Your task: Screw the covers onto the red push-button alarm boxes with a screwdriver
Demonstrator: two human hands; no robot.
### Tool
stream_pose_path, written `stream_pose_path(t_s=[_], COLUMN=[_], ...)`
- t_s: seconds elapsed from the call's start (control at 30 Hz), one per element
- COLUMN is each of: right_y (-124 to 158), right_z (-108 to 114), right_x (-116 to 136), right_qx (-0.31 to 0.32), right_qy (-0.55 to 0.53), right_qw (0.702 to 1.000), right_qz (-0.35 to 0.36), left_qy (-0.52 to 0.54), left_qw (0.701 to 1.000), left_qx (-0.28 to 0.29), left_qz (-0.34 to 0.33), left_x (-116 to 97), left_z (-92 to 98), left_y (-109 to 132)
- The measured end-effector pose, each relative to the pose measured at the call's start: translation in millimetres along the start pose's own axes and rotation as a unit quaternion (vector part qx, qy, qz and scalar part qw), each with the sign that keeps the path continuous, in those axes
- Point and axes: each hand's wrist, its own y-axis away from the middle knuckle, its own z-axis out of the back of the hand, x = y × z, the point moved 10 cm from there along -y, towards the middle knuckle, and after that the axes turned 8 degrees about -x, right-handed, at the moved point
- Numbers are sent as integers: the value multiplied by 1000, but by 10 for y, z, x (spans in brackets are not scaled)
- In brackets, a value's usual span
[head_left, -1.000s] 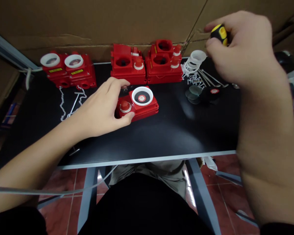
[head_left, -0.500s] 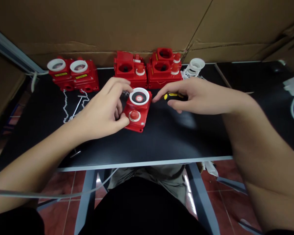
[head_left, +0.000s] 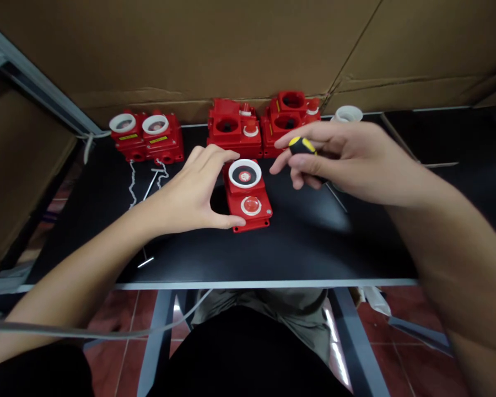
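Note:
A red alarm box [head_left: 248,215] lies on the black tabletop in front of me, with a white ring [head_left: 245,186] around a dark disc and a red round lamp [head_left: 251,205] below it. My left hand [head_left: 194,193] spans its left side, thumb at the near edge and fingers at the far end. Above and to the right of the box, my right hand [head_left: 326,160] holds a screwdriver [head_left: 302,145] by its black-and-yellow handle. The screwdriver's thin shaft points down and right, away from the box.
Two red boxes with white rings [head_left: 146,135] stand at the back left, white coiled cords hanging from them. More red housings [head_left: 235,129] line the back by a cardboard wall [head_left: 231,49]. White rings [head_left: 349,114] are stacked at right. A metal T-handled rod [head_left: 146,261] lies partly behind my left forearm.
My left hand has spread to span the box, which has turned straighter. My right hand has lifted slightly and turned the screwdriver, so its shaft now shows. The whole view has shifted a little.

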Motion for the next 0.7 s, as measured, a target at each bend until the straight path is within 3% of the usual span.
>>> stream_pose_path(t_s=[0.1,0.23,0.4,0.6,0.7], right_y=[-5,66,168,255,274], right_z=[68,172,229,298,233], right_x=[204,375,461,573,626], right_qx=[-35,-105,-161,-243,-241], right_qy=[-67,-60,-46,-76,-104], right_qw=[994,980,963,931,930], right_qz=[81,161,213,262,258], left_qy=[13,23,-12,19,38], left_qw=[1000,999,997,993,993], left_qx=[-1,-25,-69,-104,-105], left_qz=[-22,-25,-21,-53,-22], left_x=[22,47,41,-38,-3], left_z=[-38,-24,95,150,156], left_y=[-14,-34,-39,-54,-50])
